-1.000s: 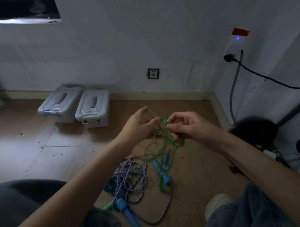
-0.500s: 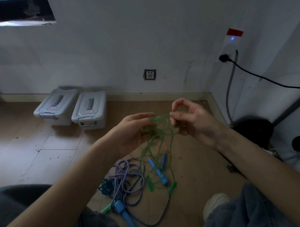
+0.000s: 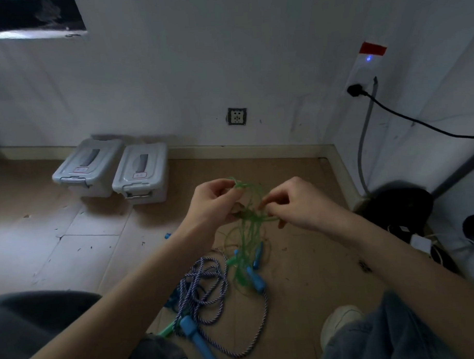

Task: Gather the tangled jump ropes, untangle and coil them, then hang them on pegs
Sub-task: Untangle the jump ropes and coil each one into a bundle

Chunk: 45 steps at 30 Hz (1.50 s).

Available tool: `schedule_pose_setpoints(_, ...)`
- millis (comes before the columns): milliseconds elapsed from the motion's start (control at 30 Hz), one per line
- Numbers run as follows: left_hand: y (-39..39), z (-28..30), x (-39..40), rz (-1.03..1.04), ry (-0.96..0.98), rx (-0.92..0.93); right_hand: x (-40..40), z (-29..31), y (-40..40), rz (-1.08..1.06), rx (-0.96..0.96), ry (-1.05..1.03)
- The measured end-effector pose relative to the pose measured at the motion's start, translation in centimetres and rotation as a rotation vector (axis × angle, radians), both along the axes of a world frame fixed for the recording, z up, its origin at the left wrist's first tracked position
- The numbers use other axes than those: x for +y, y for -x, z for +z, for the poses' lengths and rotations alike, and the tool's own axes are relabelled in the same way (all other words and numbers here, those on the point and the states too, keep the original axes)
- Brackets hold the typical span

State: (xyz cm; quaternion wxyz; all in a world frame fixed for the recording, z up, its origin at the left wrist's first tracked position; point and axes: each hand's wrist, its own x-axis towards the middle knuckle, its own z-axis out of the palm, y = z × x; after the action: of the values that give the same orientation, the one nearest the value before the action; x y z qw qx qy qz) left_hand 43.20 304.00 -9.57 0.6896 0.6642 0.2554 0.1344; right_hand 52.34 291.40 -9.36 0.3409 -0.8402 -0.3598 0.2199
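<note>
thin translucent green plastic jump rope [image 3: 250, 232]: knotted tangle held up, strands dangling. Blue-white braided cord rope [image 3: 204, 288]: loose floor pile at 7 o'clock.

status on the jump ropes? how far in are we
Done: the ropes are gathered in one pile on the floor. In hand: left hand and right hand each pinch strands of the green rope, lifted and tangled. Left: the purple-and-white braided rope with its blue handle lies loose, uncoiled. Nothing is coiled; no pegs are in view.
</note>
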Motion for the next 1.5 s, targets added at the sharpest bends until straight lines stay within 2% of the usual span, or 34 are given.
schedule_pose_setpoints(133, 0.0, -0.3, 0.0, -0.028, -0.087, 0.015, 0.0, -0.4, 0.2, 0.032, 0.200, 0.015)
schedule_pose_setpoints(267, 0.1, -0.6, -0.2, -0.037, -0.178, 0.036, 0.3, -0.6, 0.6, 0.031, 0.072, 0.108)
schedule_pose_setpoints(300, 0.1, -0.6, -0.2, -0.034, -0.187, 0.043, 0.4, -0.6, 0.5, 0.003, 0.099, 0.110)
schedule_pose_setpoints(400, 0.0, -0.5, 0.2, -0.019, -0.127, 0.073, 0.3, 0.2, 0.5, -0.075, 0.476, -0.057)
schedule_pose_setpoints(433, 0.1, -0.4, 0.3, -0.022, -0.088, 0.084, 0.1, 0.5, 0.6, -0.068, 0.556, -0.100)
schedule_pose_setpoints(467, 0.1, -0.3, 0.4, -0.030, -0.051, 0.094, -0.1, 0.6, 0.6, -0.039, 0.542, -0.106)
schedule_pose_setpoints(567, 0.2, -0.1, 0.4, -0.063, 0.038, 0.090, -0.4, 0.3, 0.6, -0.003, 0.364, -0.083)
schedule_pose_setpoints(700, 0.4, -0.3, 0.8, -0.187, 0.045, 0.171, -0.1, 0.7, 0.5, -0.116, 0.352, -0.199)
schedule_pose_setpoints(800, 0.4, -0.7, 0.6, -0.271, 0.057, 0.250, -0.1, 1.1, 0.7, -0.061, 0.210, -0.182)
schedule_pose_setpoints(933, 0.6, -0.7, 1.2, -0.336, 0.202, 0.246, -0.3, 1.3, 0.7, -0.009, 0.100, -0.146)
schedule_pose_setpoints(1000, 0.8, -0.6, 1.2, -0.362, 0.208, 0.255, -0.2, 1.4, 0.7, -0.001, 0.039, -0.132)
schedule_pose_setpoints(1167, 0.6, -0.6, 1.0, -0.169, 0.333, 0.122, -0.1, 1.3, 0.8, 0.007, -0.097, -0.062)
schedule_pose_setpoints(1267, 0.5, -0.6, 1.2, -0.133, 0.389, 0.107, 0.0, 0.8, 1.1, 0.005, -0.258, 0.018)
schedule_pose_setpoints(1400, 0.3, -0.7, 1.4, -0.112, 0.400, 0.127, 0.4, 0.5, 2.4, 0.040, -0.536, -0.116)
schedule_pose_setpoints(1500, 0.3, -0.8, 1.8, -0.111, 0.491, 0.107, 0.5, 0.8, 2.9, 0.055, -0.632, -0.162)
